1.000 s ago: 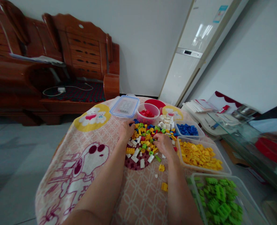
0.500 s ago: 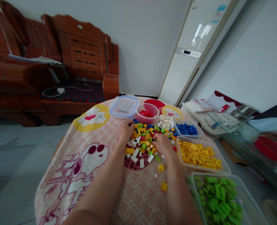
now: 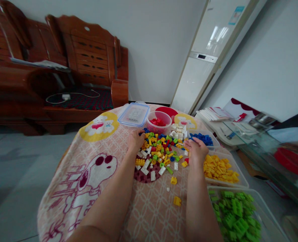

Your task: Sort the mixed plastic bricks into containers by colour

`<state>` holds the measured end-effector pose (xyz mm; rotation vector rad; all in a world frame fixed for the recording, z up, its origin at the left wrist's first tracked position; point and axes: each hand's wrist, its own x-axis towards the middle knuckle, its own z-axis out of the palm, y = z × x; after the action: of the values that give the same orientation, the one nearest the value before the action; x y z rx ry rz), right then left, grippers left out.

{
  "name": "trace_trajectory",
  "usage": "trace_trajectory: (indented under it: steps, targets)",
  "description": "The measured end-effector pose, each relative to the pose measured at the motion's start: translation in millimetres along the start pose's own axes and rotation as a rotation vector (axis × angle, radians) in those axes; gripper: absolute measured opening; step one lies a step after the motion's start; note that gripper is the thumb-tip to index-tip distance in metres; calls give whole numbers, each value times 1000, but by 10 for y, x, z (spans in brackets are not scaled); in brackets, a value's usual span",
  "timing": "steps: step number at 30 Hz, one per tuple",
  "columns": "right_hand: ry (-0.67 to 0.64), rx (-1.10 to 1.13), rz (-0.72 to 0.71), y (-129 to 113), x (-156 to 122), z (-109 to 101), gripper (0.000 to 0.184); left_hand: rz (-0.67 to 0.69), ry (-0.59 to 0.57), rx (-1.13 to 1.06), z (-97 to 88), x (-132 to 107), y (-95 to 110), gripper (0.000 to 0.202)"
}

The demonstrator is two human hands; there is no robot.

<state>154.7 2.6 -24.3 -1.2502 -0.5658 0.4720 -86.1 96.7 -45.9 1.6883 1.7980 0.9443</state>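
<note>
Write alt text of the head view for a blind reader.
Two bare hands at a pile of mixed toy bricks on a printed cloth: left hand on the pile's left edge, right hand spread over a corner of the yellow-brick tub. A blue-brick tub lies beyond, a green-brick tub nearer.

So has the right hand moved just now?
Yes. The right hand went rightward from the mixed brick pile to the edge of the yellow-brick tub.

The right hand [image 3: 196, 151] hides whether its fingers hold anything.
</note>
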Motion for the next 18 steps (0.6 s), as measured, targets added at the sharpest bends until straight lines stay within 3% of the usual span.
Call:
trace_trajectory:
  steps: [4, 11, 18]
  targets:
    - [126, -2, -58, 52, 118, -95, 62, 0, -4, 9, -16, -12, 11, 35]
    - [40, -102, -49, 86, 79, -35, 67, -12, 5, 26, -39, -31, 41, 34]
    - [78, -99, -53, 40, 92, -49, 68, -6, -5, 44, -54, -38, 54, 35]
